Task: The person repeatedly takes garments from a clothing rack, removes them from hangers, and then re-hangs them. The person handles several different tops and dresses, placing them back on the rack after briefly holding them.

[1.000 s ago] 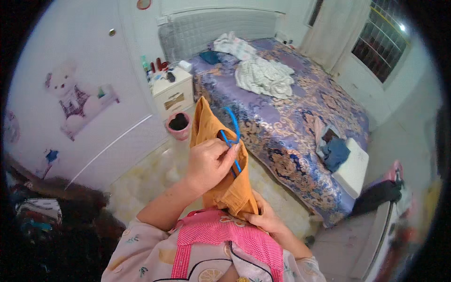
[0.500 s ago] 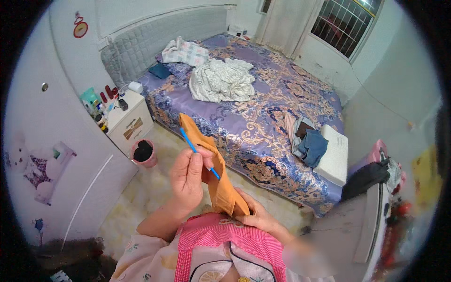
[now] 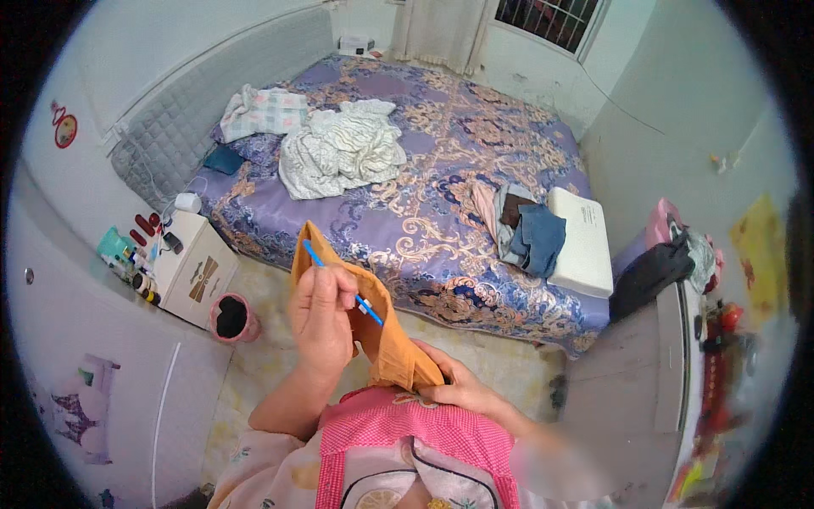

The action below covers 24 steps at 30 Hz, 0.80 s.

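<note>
My left hand (image 3: 320, 314) pinches a thin blue rod (image 3: 317, 253) between thumb and fingers. The rod slants down to the right, and its lower end lies against the inside of an orange cloth garment (image 3: 398, 351). A small pale bit shows on the rod just below my fingers. The garment's fabric hangs folded and gaping in front of my body, its upper tip standing beyond my left hand. At its lower right end my right hand (image 3: 454, 380) grips the cloth, the thumb on the near side. Some of both hands' fingers are hidden by the cloth.
Ahead stands a bed (image 3: 441, 246) with a crumpled pale blanket (image 3: 339, 148), folded clothes (image 3: 536, 240) and a white pillow (image 3: 581, 242). At left are a nightstand (image 3: 191, 263) and a pink bin (image 3: 240, 327). A white cabinet (image 3: 632, 365) stands at right.
The view has shifted, so the bed and nightstand sit further left. The orange garment gapes wider around the blue rod. My left hand still pinches the rod; my right hand keeps its grip.
</note>
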{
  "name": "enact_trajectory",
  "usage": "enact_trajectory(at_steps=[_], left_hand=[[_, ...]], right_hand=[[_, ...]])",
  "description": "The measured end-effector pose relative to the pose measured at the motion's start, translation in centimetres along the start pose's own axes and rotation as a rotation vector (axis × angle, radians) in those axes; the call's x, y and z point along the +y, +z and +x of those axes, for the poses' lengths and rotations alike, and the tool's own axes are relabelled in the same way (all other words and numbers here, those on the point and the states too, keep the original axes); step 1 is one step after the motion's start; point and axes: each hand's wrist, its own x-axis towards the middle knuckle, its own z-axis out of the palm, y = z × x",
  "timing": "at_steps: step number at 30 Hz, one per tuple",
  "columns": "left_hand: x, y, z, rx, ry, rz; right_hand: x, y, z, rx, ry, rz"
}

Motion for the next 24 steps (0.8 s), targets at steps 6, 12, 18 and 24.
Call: enact_trajectory(at_steps=[6,12,18,24], left_hand=[[-2.8,1.4,3.6,-0.017,0.017,-0.017],[-6.8,4.7,8.2,0.09,0.021,0.004],[-11.0,10.6,13.4,0.055,0.01,0.0],[-15.5,16.0,17.3,0.02,0.046,-0.02]], right_hand=[[-1.7,-4.5,2.2,-0.049,0.01,0.059],[-3.6,-11.8,5.5,-0.102,0.002,0.064],[-6.6,-20.0,7.7,-0.115,-0.125,0.053],[-9.0,-27.6,8.3,-0.036,-0.117,0.097]])
